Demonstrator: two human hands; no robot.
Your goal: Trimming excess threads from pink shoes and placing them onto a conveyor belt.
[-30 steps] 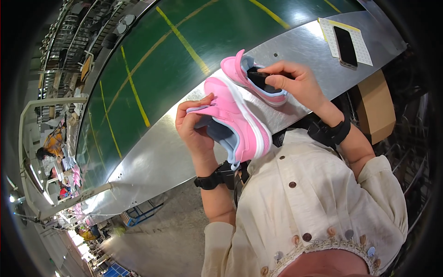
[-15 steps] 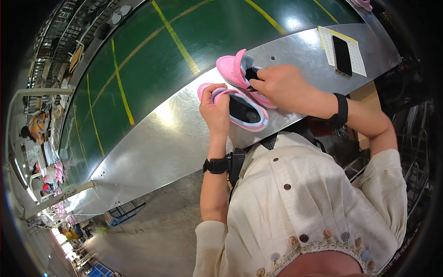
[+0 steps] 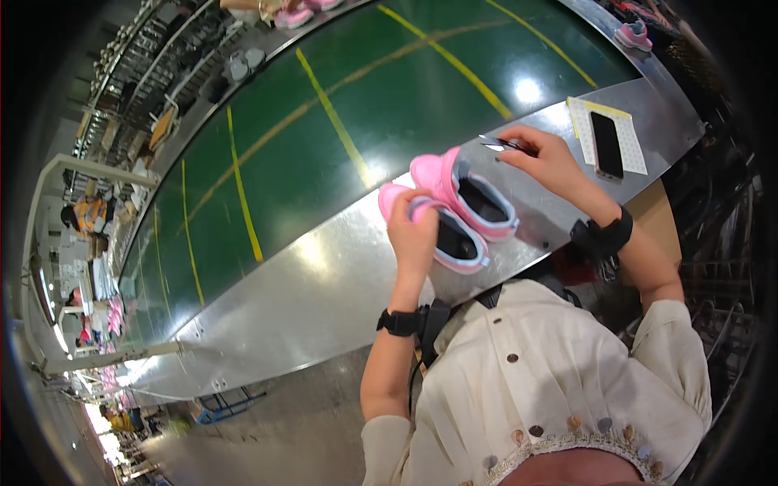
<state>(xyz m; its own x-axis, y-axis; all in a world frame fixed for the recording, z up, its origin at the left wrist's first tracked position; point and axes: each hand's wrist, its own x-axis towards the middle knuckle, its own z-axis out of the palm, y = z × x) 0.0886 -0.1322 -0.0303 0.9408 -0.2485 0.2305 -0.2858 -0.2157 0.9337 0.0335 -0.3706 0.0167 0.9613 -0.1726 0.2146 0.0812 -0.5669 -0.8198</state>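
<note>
Two pink shoes with pale blue collars and dark insoles lie side by side on the metal ledge. My left hand grips the nearer shoe at its tongue and opening, thumb at the inner edge. The other shoe rests against it on the far side, untouched by my right hand. Just right of that shoe, my right hand is closed around small dark-handled thread snips, their shiny pointed tip facing left above the ledge. My right fingers partly cover the handle.
A green belt with yellow lines runs beyond the metal ledge. To the right, a black phone lies on a printed sheet. Another pink shoe sits at the far right corner. A person is at the distant left.
My right hand has come out of the farther shoe and moved right, and the snips now show in it. My left hand still holds the nearer shoe. The whole view has shifted.
</note>
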